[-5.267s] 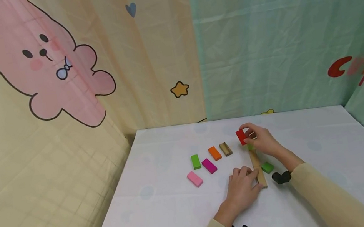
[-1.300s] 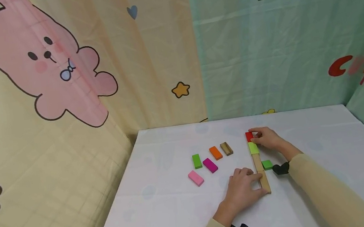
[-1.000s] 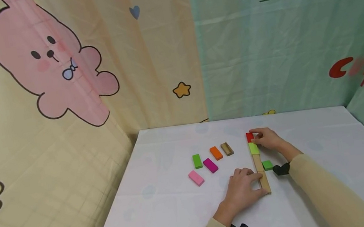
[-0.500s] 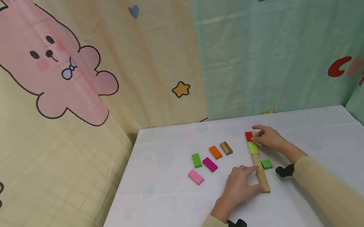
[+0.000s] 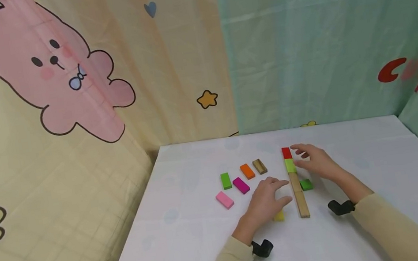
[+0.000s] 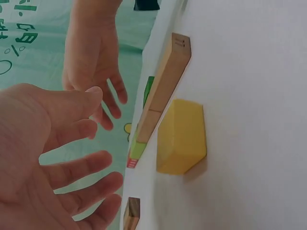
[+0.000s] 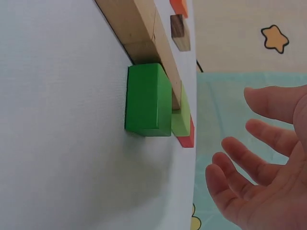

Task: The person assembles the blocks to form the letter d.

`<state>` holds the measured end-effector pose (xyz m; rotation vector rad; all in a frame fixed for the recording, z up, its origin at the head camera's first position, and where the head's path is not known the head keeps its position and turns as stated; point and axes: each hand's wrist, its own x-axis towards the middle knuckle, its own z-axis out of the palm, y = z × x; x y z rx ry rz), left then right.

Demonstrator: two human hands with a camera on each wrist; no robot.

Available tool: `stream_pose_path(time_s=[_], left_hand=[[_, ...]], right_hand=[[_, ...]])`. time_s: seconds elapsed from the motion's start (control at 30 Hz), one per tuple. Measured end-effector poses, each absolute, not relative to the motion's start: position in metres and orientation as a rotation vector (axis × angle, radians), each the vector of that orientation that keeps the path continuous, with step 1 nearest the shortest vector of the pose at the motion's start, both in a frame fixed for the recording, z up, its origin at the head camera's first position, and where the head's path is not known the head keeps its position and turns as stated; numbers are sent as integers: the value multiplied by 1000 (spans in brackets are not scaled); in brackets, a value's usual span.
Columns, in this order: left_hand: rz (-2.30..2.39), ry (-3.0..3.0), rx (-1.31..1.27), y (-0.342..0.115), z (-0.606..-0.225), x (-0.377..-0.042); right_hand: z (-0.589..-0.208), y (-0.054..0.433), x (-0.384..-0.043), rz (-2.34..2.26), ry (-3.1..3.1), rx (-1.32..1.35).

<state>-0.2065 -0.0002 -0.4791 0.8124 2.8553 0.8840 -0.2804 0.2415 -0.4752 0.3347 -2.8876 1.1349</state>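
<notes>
Two plain wooden blocks (image 5: 301,204) lie end to end, continued by a lime-green block (image 5: 290,165) and a red block (image 5: 286,152) at the far end. A darker green block (image 6: 149,90) sits against the right side of this row. My left hand (image 5: 265,200) hovers left of the wooden blocks, fingers spread and holding nothing. Beneath it, partly hidden in the head view, is a yellow block (image 6: 180,139), seen whole in the left wrist view. To the right of the lime-green and red blocks, my right hand (image 5: 317,162) is apart from them with relaxed fingers.
Loose blocks lie left of the row: pink (image 5: 224,200), light green (image 5: 226,180), magenta (image 5: 241,185), orange (image 5: 247,171) and dark brown wood (image 5: 260,166). The white table (image 5: 162,257) ends at printed curtains behind. Each wrist wears a black camera.
Earlier my right hand brought the red block to the row's far end; now it has let go and drawn back rightward. My left hand has left the wooden blocks, moving left, and the yellow block shows.
</notes>
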Motion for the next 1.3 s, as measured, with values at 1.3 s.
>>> stream_pose_path(time_s=[1.3], left_hand=[[672,2855,980,-37,-471,-317]], right_hand=[[-498,240,-189,904,-2889,554]])
